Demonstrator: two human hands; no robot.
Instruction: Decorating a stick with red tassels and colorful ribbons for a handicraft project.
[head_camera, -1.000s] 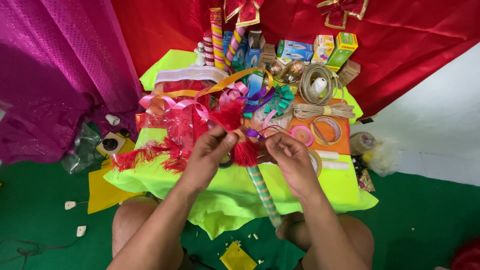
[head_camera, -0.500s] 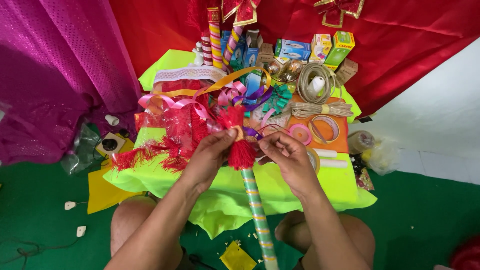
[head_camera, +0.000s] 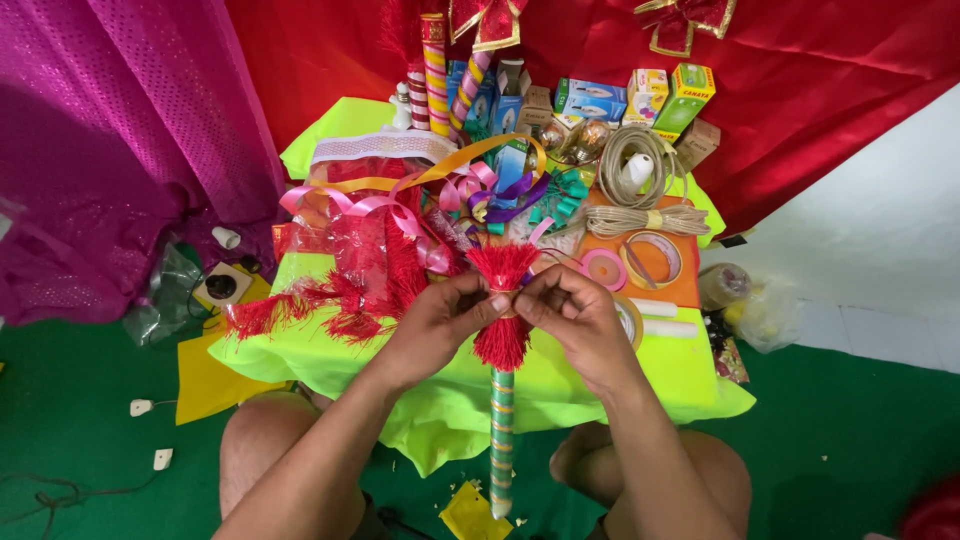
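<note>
Pinching the red tassel at its waist with both your left hand and right hand, atop the striped stick over the table, you risk it slipping if either eases.

The table stands in the middle, with the person's knees at its near edge and cloth hung on the wall behind it; both hands meet over its near middle, the left hand and right hand pinching a tassel atop a wrapped stick that runs down toward the near floor. Left of the hands lies a heap of fringe and curled ribbons; right of them lie tape rolls, with twine coils farther back. Small boxes and upright wrapped tubes line the far edge.
</note>
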